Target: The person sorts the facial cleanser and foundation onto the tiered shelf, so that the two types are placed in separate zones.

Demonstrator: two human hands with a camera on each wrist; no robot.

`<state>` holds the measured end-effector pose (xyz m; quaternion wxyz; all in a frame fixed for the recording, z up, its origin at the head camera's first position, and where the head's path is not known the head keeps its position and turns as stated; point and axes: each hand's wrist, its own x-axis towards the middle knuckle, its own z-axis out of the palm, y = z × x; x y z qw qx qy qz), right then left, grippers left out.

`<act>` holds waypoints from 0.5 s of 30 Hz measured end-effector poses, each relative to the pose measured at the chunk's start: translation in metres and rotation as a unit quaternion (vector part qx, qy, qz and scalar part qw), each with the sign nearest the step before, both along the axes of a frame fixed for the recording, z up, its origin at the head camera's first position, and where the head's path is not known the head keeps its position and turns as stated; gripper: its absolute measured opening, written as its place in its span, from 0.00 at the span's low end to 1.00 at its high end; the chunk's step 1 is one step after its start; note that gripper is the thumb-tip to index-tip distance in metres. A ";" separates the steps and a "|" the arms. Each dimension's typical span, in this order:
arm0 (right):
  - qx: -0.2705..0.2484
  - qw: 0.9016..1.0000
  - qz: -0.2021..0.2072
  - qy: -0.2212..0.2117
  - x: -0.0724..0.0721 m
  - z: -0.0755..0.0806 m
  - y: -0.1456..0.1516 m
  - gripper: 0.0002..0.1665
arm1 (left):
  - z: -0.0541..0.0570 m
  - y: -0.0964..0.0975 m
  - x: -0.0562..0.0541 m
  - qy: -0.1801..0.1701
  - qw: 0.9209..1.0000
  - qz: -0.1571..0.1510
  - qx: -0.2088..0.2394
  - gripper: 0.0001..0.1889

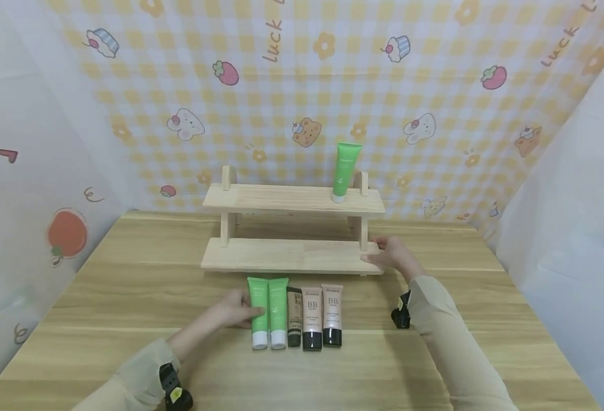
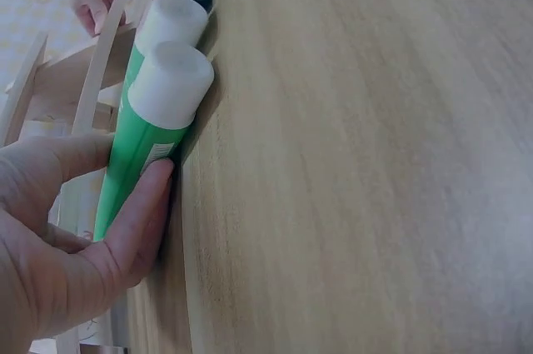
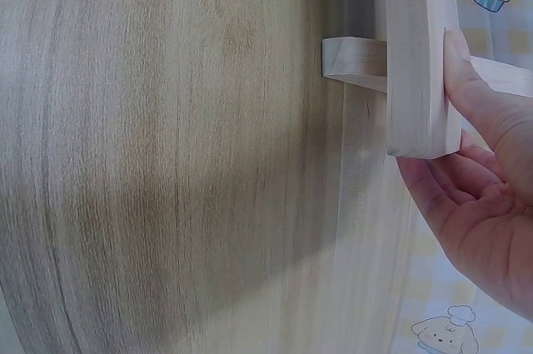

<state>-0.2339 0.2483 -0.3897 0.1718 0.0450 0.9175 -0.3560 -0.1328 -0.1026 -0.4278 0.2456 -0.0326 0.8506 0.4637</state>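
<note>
My left hand (image 1: 236, 309) pinches the leftmost green tube (image 1: 258, 311) between thumb and fingers, near its white cap. In the left wrist view that tube (image 2: 133, 154) lies along the table. Beside it in a row are a second green tube (image 1: 278, 311), a slim brown tube (image 1: 294, 314) and two beige BB cream tubes (image 1: 312, 317) with black caps. My right hand (image 1: 391, 255) grips the right end of the lower shelf board; in the right wrist view the thumb lies on top of the board (image 3: 416, 79) and the fingers underneath.
The two-tier wooden shelf (image 1: 261, 254) stands at the back of the wood-grain table (image 1: 143, 297). A green tube (image 1: 345, 171) stands cap down on its upper board, toward the right. Behind hangs a checked cloth (image 1: 281, 97), and white sheets flank both sides.
</note>
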 end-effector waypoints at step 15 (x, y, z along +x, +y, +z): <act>0.013 1.000 0.000 0.013 0.001 0.000 0.000 0.39 | -0.001 -0.008 0.000 -0.001 0.999 -0.001 0.042 0.17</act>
